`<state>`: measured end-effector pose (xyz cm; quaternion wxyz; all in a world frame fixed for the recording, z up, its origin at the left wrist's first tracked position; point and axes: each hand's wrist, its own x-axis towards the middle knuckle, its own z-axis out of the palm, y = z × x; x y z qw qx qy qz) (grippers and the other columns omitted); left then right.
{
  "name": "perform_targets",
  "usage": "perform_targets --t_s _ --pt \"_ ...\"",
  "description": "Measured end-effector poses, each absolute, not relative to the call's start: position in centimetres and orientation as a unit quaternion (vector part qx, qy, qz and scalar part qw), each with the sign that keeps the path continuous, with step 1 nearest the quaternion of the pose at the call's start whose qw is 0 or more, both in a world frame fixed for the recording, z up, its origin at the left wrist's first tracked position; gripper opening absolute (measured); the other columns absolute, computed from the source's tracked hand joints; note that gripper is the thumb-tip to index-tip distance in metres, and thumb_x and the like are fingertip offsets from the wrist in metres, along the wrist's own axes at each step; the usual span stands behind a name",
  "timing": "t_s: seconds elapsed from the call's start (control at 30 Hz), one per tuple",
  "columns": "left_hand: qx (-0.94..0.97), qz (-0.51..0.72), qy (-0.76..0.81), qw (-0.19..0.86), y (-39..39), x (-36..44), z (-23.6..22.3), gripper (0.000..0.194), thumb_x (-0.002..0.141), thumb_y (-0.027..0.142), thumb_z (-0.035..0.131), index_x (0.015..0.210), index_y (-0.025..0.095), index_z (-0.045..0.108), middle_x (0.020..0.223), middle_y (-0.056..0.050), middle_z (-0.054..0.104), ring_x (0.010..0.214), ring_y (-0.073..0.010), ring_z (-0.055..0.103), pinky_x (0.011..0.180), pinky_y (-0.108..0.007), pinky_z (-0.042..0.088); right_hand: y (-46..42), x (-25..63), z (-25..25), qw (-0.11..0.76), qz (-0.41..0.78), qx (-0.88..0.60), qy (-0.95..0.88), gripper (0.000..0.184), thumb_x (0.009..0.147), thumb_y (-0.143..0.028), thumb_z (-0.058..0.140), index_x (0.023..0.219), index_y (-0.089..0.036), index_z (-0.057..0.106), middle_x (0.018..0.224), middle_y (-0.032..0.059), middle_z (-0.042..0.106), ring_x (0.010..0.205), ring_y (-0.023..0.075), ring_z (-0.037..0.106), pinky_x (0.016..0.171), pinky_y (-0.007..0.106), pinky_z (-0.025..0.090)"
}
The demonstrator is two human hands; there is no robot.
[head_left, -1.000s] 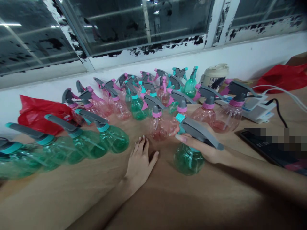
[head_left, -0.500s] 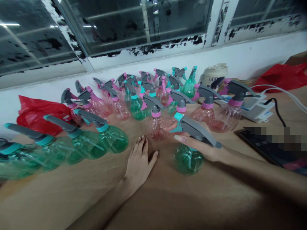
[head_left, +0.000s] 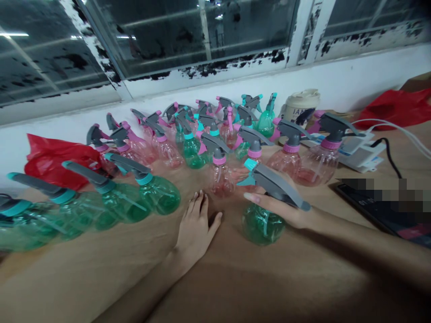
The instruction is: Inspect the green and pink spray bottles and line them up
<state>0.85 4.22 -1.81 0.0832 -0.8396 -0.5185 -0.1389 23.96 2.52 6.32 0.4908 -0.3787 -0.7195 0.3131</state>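
Note:
My right hand [head_left: 289,213] is wrapped round the neck of a green spray bottle [head_left: 264,226] with a grey and teal trigger head. Its thumb lies across the front of the neck, while the other fingers are partly hidden behind the head. The bottle stands roughly upright at the table surface. My left hand [head_left: 197,224] rests flat on the table, fingers stretched out, holding nothing. Just beyond its fingertips is a pink spray bottle [head_left: 222,179]. To its left stands a green spray bottle [head_left: 160,195], at the end of a row of green ones.
Several pink and green spray bottles [head_left: 168,152] crowd the back along the wall. Red plastic bags lie at the left [head_left: 60,161] and far right [head_left: 397,107]. A lidded cup [head_left: 299,105], white boxes with cables [head_left: 362,152] and a phone [head_left: 363,204] are on the right.
My right hand's thumb has shifted slightly on the green spray bottle's neck, and its fingers behind the head have spread a little. My left hand stays in place.

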Motion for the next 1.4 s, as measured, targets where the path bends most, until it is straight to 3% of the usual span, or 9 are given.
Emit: perform_targets --t_s 0.13,0.23,0.3,0.63,0.9,1.03,1.13,1.3,1.4 --pt "-0.84 -0.135 -0.52 0.08 4.2 0.84 -1.78 0.053 0.095 0.04 0.043 0.135 0.004 0.044 0.141 -0.02 0.045 0.134 -0.0318 0.037 0.107 -0.047 0.036 2.53 23.94 6.2 0.489 0.327 -0.377 -0.716 0.014 0.08 -0.034 0.064 0.079 -0.024 0.056 0.064 -0.0039 0.048 0.056 0.0121 0.045 0.051 0.028 0.036" --pt "-0.84 -0.133 -0.519 0.078 4.2 0.85 -1.72 0.053 0.095 0.039 0.043 0.134 0.003 0.044 0.141 -0.021 0.045 0.134 -0.0317 0.037 0.108 -0.046 0.035 2.46 23.82 6.41 0.483 0.355 -0.369 -0.71 0.018 0.081 -0.032 0.063 0.098 -0.025 0.062 0.087 0.0017 0.063 0.075 0.0168 0.059 0.066 0.032 0.046" --pt "-0.841 -0.134 -0.519 0.08 4.22 0.87 -1.69 0.052 0.096 0.039 0.043 0.135 0.006 0.044 0.141 -0.019 0.046 0.134 -0.031 0.037 0.108 -0.046 0.035 2.43 23.73 6.58 0.486 0.365 -0.366 -0.705 0.02 0.082 -0.031 0.062 0.101 -0.025 0.063 0.097 0.0035 0.064 0.084 0.0191 0.061 0.073 0.034 0.048" --pt "-0.841 -0.138 -0.516 0.081 4.25 0.87 -1.74 0.051 0.096 0.039 0.043 0.134 0.005 0.044 0.14 -0.02 0.046 0.133 -0.0315 0.038 0.106 -0.047 0.036 2.41 23.71 6.9 0.484 0.287 -0.366 -0.741 0.012 0.086 -0.033 0.058 0.083 -0.021 0.059 0.069 -0.0026 0.058 0.057 0.0106 0.052 0.054 0.026 0.041" --pt "-0.841 -0.141 -0.516 0.075 4.26 0.8 -1.78 0.051 0.096 0.04 0.043 0.135 0.006 0.045 0.141 -0.02 0.045 0.133 -0.0321 0.038 0.106 -0.048 0.036 2.57 23.92 6.42 0.482 0.277 -0.355 -0.752 0.023 0.088 -0.036 0.055 0.071 -0.021 0.051 0.063 -0.0039 0.05 0.061 0.0116 0.054 0.059 0.027 0.043" --pt "-0.841 -0.142 -0.516 0.079 4.24 0.82 -1.78 0.051 0.095 0.039 0.044 0.135 0.007 0.044 0.14 -0.019 0.046 0.133 -0.0323 0.039 0.105 -0.048 0.037 2.52 23.9 6.47 0.477 0.308 -0.363 -0.739 0.014 0.085 -0.036 0.058 0.084 -0.022 0.059 0.061 -0.0043 0.052 0.055 0.0111 0.049 0.054 0.027 0.04" --pt "-0.84 -0.137 -0.519 0.082 4.2 0.88 -1.74 0.052 0.095 0.039 0.045 0.134 0.005 0.044 0.14 -0.021 0.046 0.133 -0.0323 0.038 0.106 -0.047 0.036 2.4 23.75 6.47 0.481 0.336 -0.371 -0.72 0.023 0.083 -0.037 0.062 0.101 -0.023 0.062 0.067 -0.0031 0.056 0.055 0.0119 0.047 0.053 0.028 0.04" --pt "-0.84 -0.143 -0.518 0.08 4.19 0.89 -1.76 0.051 0.095 0.039 0.045 0.135 0.008 0.043 0.139 -0.019 0.047 0.133 -0.0318 0.039 0.106 -0.047 0.036 2.32 23.63 6.41 0.488 0.299 -0.386 -0.723 0.015 0.081 -0.037 0.064 0.085 -0.023 0.06 0.066 -0.0032 0.048 0.06 0.0135 0.045 0.057 0.03 0.038" --pt "-0.84 -0.142 -0.518 0.077 4.22 0.85 -1.77 0.052 0.095 0.039 0.045 0.136 0.007 0.043 0.14 -0.02 0.047 0.133 -0.0321 0.039 0.106 -0.048 0.036 2.44 23.7 6.27 0.496 0.299 -0.383 -0.72 0.019 0.079 -0.038 0.066 0.091 -0.025 0.059 0.072 -0.002 0.052 0.062 0.0145 0.047 0.056 0.03 0.039"
